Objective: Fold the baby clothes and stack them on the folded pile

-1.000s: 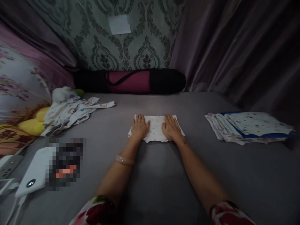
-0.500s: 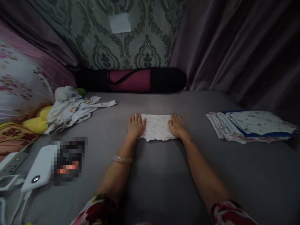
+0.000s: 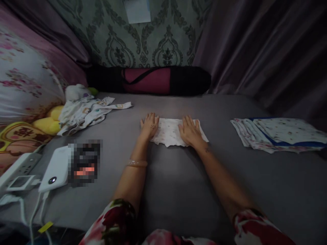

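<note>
A white printed cloth (image 3: 170, 132) lies at the centre of the frame on a grey surface (image 3: 173, 190), spread flat as a small, roughly rectangular panel with an uneven near edge. The left hand (image 3: 149, 126) is released, its palm down over the panel's left end; the right hand (image 3: 191, 132) is likewise released, fingers extended, palm down over the right part. Neither clasps the fabric. The panel appears compactly folded and largely flattened. At the right of the frame, a layered stack (image 3: 286, 131) of printed and blue fabric lies neatly flat, apparently finished; the central panel lies well apart from it. At the left, a printed garment (image 3: 87, 110) lies loose and crumpled, evidently unfolded.

The hands conceal the panel's left end and part of its right, so the number of its layers cannot be told. A pixelated patch (image 3: 85, 163) masks an object at the lower left, beside a white device (image 3: 56, 170). The frame's top edge cuts off a pale sheet (image 3: 138, 12) on the wall, and shadow obscures the upper right.
</note>
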`<state>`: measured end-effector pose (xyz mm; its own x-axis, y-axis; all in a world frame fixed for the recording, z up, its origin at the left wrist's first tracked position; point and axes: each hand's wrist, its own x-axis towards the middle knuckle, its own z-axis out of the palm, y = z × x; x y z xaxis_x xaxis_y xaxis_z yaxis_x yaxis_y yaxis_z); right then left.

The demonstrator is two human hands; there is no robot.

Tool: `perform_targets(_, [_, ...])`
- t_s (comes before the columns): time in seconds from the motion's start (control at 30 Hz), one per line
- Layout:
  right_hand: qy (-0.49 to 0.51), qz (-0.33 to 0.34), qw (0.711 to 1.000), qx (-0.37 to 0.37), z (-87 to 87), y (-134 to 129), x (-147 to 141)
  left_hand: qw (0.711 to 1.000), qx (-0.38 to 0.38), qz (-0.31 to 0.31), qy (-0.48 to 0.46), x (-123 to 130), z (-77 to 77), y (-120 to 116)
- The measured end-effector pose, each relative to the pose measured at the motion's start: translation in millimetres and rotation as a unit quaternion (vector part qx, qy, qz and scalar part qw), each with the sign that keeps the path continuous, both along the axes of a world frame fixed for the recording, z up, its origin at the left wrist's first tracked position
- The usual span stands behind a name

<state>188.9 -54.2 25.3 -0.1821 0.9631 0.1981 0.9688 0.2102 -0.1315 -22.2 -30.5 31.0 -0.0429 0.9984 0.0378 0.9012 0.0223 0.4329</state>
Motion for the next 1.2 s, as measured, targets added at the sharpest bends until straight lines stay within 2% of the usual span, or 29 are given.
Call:
perform_targets(0.1, [-0.017, 0.016, 1.0, -0.017, -13.2, -4, -15, 0.999, -0.008, 0.013, -0.042, -5, 1.8, 0])
perform_targets(0.2, [-0.026, 0.004, 0.999, -0.023, -20.9, -5, -16, 0.998, -0.012, 0.026, -0.062, -12, 1.0, 2])
perform_targets(0.3, [-0.036, 0.005, 0.999, -0.001, -15.6, -6, -21, 0.996, -0.017, 0.039, -0.072, -18, 1.0, 6])
perform_targets(0.43, [-0.032, 0.047, 0.998, 0.04, -6.7, -9, -45, 0.995, -0.012, 0.051, -0.086, -24, 1.1, 9])
perform_targets(0.63, [-0.012, 0.053, 0.998, -0.014, -13.5, -10, -61, 0.993, -0.007, 0.06, -0.1, -30, -0.8, 10])
perform_targets(0.73, [-0.021, 0.059, 0.998, -0.031, -10.5, -8, -64, 0.993, 0.0, 0.063, -0.103, -30, 0.7, 10])
perform_targets(0.83, [-0.022, 0.092, 0.995, -0.032, -5.7, -7, -76, 0.993, -0.004, 0.068, -0.098, -30, 2.9, 9])
perform_targets(1.0, [-0.002, 0.126, 0.991, -0.053, -10.0, -9, -95, 0.995, -0.013, 0.052, -0.085, -30, 4.6, 9])
perform_targets(1.2, [0.029, 0.132, 0.988, -0.07, -10.3, -8, -94, 0.998, 0.002, 0.022, -0.062, -17, 4.9, 7])
